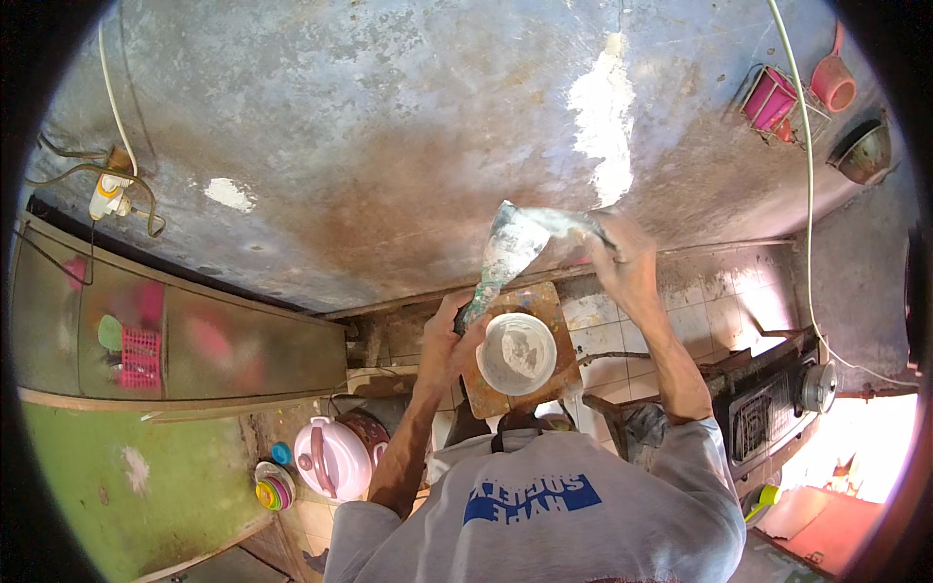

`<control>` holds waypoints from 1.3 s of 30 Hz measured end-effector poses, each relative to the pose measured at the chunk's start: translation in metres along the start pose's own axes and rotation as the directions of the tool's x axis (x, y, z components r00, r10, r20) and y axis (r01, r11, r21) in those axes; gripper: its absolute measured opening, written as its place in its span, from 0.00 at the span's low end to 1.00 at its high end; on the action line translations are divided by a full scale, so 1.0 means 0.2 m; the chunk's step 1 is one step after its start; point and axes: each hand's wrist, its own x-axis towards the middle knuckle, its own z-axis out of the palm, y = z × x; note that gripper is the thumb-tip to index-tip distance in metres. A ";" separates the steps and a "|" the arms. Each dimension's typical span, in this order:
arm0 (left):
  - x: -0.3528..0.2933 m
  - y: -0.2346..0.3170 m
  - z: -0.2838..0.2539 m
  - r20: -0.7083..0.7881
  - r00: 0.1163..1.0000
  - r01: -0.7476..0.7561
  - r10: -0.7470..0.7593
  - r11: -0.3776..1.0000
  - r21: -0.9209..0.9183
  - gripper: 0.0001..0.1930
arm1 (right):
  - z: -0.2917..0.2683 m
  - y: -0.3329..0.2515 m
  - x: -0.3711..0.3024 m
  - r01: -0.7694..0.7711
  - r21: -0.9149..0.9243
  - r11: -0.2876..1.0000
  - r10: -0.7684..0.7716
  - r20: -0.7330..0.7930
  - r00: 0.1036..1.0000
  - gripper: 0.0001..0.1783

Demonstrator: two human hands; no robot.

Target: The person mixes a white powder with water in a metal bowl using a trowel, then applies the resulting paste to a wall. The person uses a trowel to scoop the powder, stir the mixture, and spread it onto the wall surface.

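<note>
My left hand point(449, 338) is closed around the dark handle of a putty knife point(513, 245), its wide blade pointing up and smeared with white paste. My right hand point(627, 260) grips a second putty knife point(564, 222), blurred by motion, whose blade reaches left to the top edge of the first one. Just below the tools, a round white tub point(494, 363) holds pale putty and rests on a worn wooden stool point(541, 301). Ahead stands a stained blue-grey wall point(408, 126) with a long white putty patch point(603, 117) and a smaller white patch point(230, 194).
At the left is a cabinet with cloudy panes point(253, 350), below a plugged socket point(109, 197). A pink lidded container point(328, 459) stands by my left elbow. On the right are a stove point(763, 420), a hanging cable point(809, 194) and a wall-hung pan point(861, 154).
</note>
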 end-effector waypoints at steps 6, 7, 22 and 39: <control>-0.04 -0.01 0.00 0.053 0.994 -0.108 0.098 0.959 0.263 0.18 | 0.00 0.19 0.10 -0.308 0.380 0.872 0.397 -0.182 0.900 0.08; -0.03 -0.03 0.00 0.007 0.998 -0.065 0.065 0.981 0.184 0.18 | -0.01 0.25 0.13 -0.299 0.484 0.822 0.455 -0.243 0.857 0.08; -0.31 -0.26 -0.05 -0.060 0.964 0.261 -0.258 0.965 0.042 0.18 | -0.22 0.66 0.74 -0.225 0.529 0.818 0.413 -0.268 0.871 0.20; -0.29 -0.27 -0.02 -0.069 0.957 0.284 -0.280 0.957 0.061 0.15 | -0.12 0.77 0.82 -0.327 0.199 0.924 0.379 -0.354 0.855 0.29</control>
